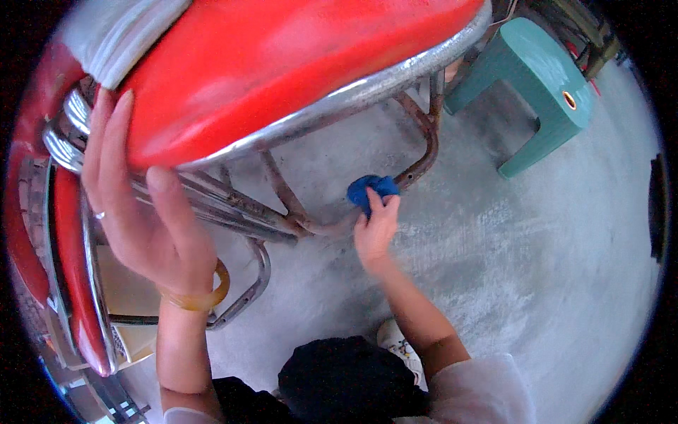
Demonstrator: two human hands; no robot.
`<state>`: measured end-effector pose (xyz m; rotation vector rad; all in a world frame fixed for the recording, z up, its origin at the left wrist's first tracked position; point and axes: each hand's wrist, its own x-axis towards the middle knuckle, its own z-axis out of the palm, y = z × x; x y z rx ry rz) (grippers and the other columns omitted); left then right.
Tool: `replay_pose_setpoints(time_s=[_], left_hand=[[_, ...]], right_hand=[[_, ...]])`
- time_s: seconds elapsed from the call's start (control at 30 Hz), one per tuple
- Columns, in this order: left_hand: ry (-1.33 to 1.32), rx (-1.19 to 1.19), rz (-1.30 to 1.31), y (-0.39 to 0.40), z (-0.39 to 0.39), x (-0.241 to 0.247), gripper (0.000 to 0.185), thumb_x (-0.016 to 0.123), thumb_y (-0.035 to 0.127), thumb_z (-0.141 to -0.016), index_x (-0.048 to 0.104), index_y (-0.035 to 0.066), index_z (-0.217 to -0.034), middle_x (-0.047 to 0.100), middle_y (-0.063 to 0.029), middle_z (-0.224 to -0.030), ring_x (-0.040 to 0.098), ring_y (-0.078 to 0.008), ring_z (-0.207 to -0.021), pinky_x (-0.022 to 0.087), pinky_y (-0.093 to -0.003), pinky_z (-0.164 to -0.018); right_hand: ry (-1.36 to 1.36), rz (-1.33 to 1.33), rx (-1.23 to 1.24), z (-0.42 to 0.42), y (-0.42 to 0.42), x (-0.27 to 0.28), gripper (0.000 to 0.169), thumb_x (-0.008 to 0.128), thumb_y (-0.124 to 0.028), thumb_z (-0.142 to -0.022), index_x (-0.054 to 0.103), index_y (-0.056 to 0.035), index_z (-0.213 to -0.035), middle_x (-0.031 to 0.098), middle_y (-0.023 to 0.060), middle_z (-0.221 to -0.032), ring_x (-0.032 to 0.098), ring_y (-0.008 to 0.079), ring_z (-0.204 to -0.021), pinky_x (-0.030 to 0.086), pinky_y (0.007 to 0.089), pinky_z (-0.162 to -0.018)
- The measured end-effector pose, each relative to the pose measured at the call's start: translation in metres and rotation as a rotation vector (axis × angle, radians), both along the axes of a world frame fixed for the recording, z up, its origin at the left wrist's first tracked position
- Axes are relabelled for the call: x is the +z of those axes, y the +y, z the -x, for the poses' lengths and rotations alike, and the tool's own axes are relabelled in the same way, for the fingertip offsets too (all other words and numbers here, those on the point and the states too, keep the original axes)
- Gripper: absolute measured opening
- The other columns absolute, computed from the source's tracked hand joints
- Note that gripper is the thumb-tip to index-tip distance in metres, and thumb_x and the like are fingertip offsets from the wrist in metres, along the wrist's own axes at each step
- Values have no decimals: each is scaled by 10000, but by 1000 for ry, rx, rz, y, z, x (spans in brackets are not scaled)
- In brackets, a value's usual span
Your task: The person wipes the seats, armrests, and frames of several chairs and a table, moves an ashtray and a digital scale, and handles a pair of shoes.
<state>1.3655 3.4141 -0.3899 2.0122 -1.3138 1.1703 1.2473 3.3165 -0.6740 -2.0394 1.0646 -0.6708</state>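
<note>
A folding chair with a red padded seat (275,69) and a chrome metal rim (318,108) fills the upper left. My left hand (143,212), with a ring and a yellowish bangle, lies against the seat's near corner. Its fingers are nearly straight and apart; the contact on the far side is hidden. Lower down, my right hand (377,225) pinches a blue cloth (365,188) against a bent tubular leg bar (424,164). Rust-brown patches mark the bar and the chair's crossing tubes (280,185). Part of the bar is hidden by the cloth.
A green plastic stool (545,69) stands on the grey concrete floor (476,254) at upper right. White fabric (124,40) hangs over the upper left. Another red padded piece with a metal edge (74,254) is at far left. My shoe (400,344) shows below.
</note>
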Motion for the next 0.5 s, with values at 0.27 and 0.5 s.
replay_pose_setpoints(time_s=[0.27,0.5], left_hand=[[21,-36,37,5,-3,3,365,500,200,-932,565,59,-1262,518,-141,-1341,428,-306,-1294,178,-460,-1117],[8,132,-135,16,4,12,354,460,120,-938,542,-22,-1252,521,-195,-1318,464,-301,-1243,296,-397,-1074]], right_hand=[[-280,-341,93,-13,68,5,449,659,-1,-702,603,-23,-1147,517,181,-1048,546,365,-973,452,404,-854],[-406,-379,116,-71,-24,35,322,588,-37,-771,632,14,-1086,609,154,-975,576,281,-945,445,366,-859]])
